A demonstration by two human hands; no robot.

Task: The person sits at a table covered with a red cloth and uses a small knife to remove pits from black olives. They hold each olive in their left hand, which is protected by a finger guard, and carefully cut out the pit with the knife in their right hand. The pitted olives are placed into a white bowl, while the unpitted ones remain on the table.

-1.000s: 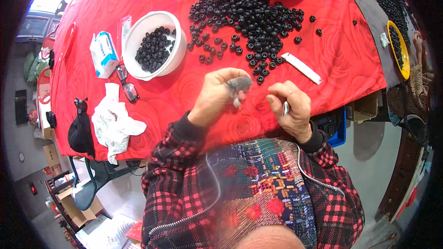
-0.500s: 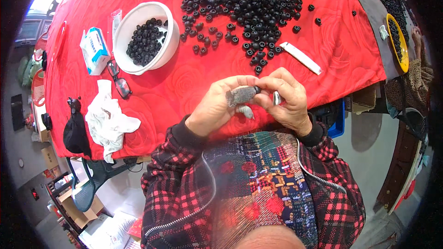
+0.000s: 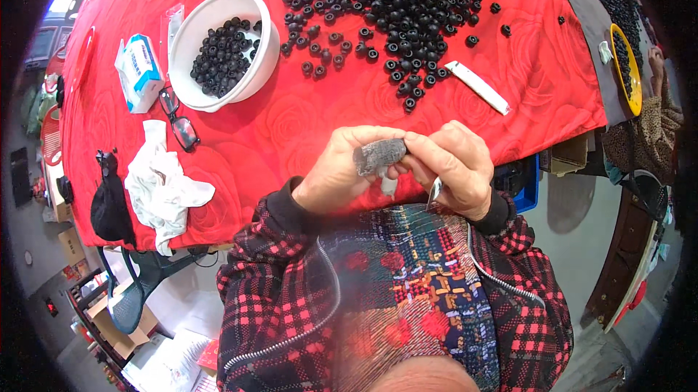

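My left hand [image 3: 331,170] is closed, with its fingertips against those of my right hand. A grey, rough-textured finger sleeve [image 3: 379,156] covers one of its digits, and a pale grey cover [image 3: 389,184] shows beneath. A small black round piece is pinched at the fingertips, mostly hidden now. My right hand [image 3: 454,170] is also closed, with a thin shiny metal strip [image 3: 435,190], like a small blade, sticking out below its fingers. Beyond the hands, many similar black hollow pieces [image 3: 396,17] lie heaped on the red tablecloth [image 3: 291,126].
A white bowl [image 3: 270,57] holds more black pieces at left. Near it are a blue-and-white box [image 3: 139,72], glasses [image 3: 182,126], a white cloth [image 3: 163,188] and a black cloth item [image 3: 110,206]. A white strip [image 3: 478,87] lies right; a yellow basin [image 3: 638,94] stands farther right, by another person's hand [image 3: 656,61].
The right hand has turned slightly, and the metal strip in it now points lower. My fingertips have closed over the black piece, which showed more before. The view has shifted a little.
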